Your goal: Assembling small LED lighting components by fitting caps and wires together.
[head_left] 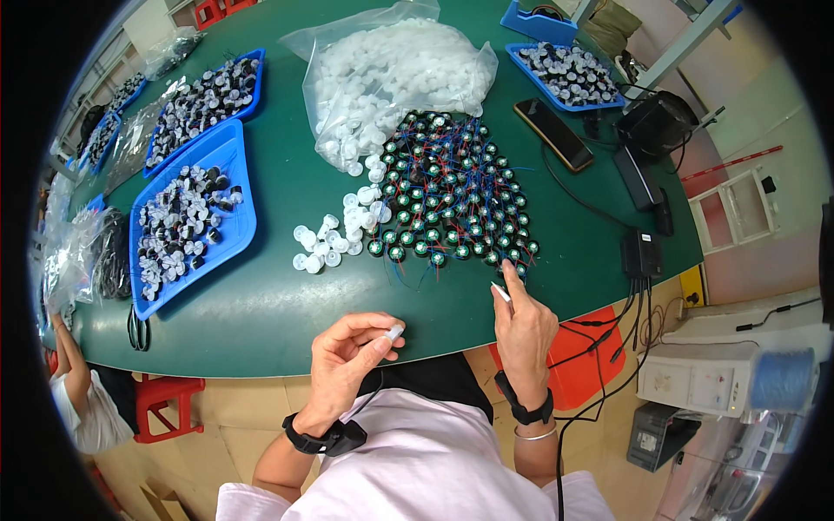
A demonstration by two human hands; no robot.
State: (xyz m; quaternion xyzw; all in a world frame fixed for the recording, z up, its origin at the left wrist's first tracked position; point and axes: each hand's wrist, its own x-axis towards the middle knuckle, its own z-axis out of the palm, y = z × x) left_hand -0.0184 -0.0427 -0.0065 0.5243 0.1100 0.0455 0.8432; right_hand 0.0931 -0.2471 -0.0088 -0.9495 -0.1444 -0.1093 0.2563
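Note:
Near the table's front edge, my left hand (352, 352) is closed, with a small whitish translucent plastic piece (394, 333) pinched at the thumb and fingertips. My right hand (525, 334) reaches forward, its index finger stretched out to the near edge of a dense cluster of small round black parts (439, 234). These have green faces and thin red and blue wires. White material (500, 293) shows at the right thumb tip, apart from the index finger; I cannot tell whether it is held or wrapped round it. Loose translucent white caps (317, 247) lie left of the cluster.
A clear plastic bag (400, 74) of white caps lies behind the cluster. Blue trays (239, 187) of capped parts stand left; another blue tray (599, 102) stands back right beside a phone (553, 135). Cables hang from a black box (641, 253) at the right edge. Another person (78, 382) sits left.

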